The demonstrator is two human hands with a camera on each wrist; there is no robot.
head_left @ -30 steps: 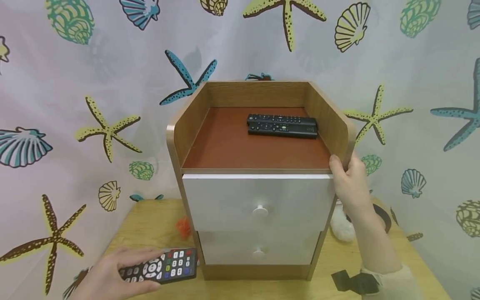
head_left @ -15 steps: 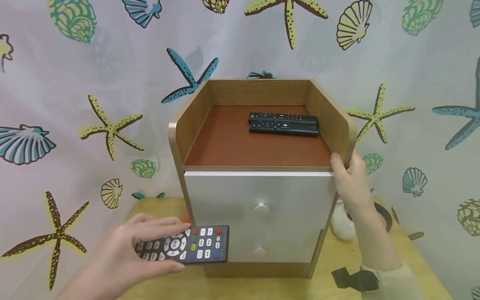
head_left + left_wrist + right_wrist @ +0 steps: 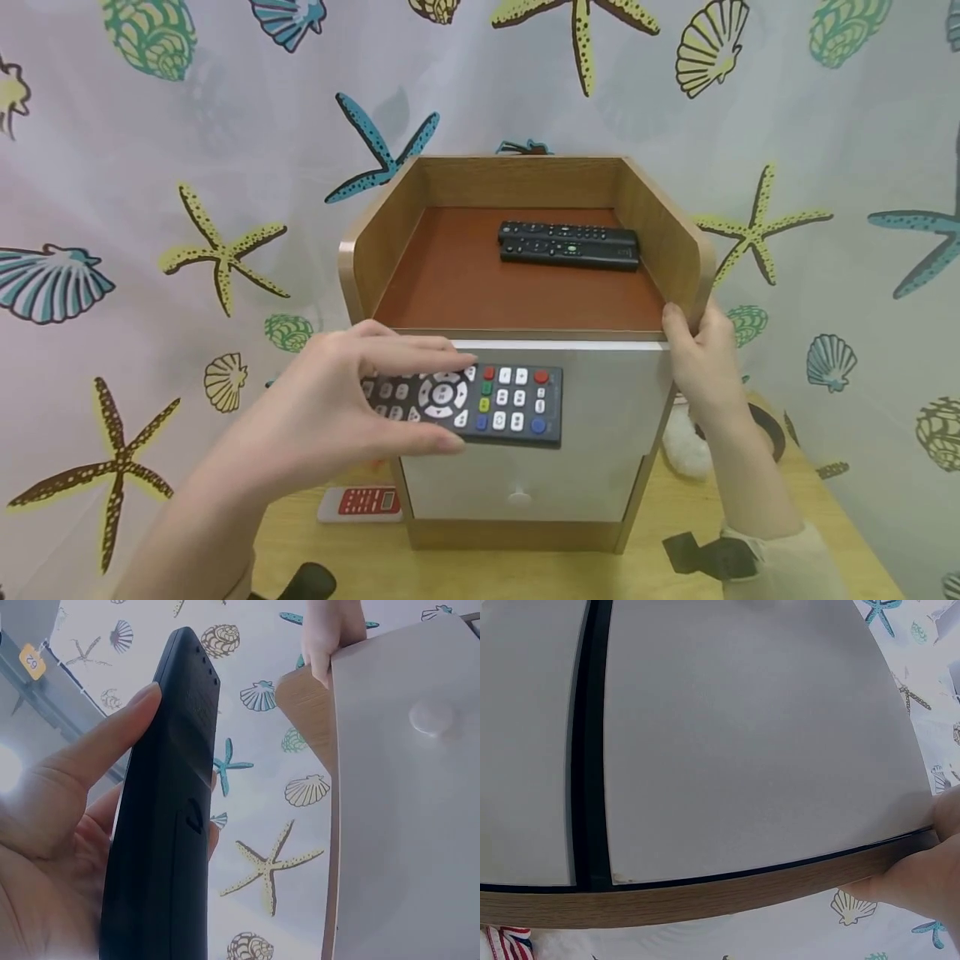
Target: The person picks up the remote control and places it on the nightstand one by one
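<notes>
Head view: a remote (image 3: 474, 404) is pinched by the left hand (image 3: 337, 408) — thumb below, fingers above — at seven o'clock from two black remotes (image 3: 568, 248); the cabinet (image 3: 600, 467) is gripped by the right hand (image 3: 699, 358) at three o'clock.

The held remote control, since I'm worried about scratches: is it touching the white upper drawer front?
Apart. The left wrist view shows seashell-patterned backdrop between the remote control and the upper drawer front, though they overlap in the head view.

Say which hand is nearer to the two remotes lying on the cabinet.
Right: the right hand grips the cabinet's side, in front and right of the two remotes. The left hand holds another remote farther off, in front of the drawers.
</notes>
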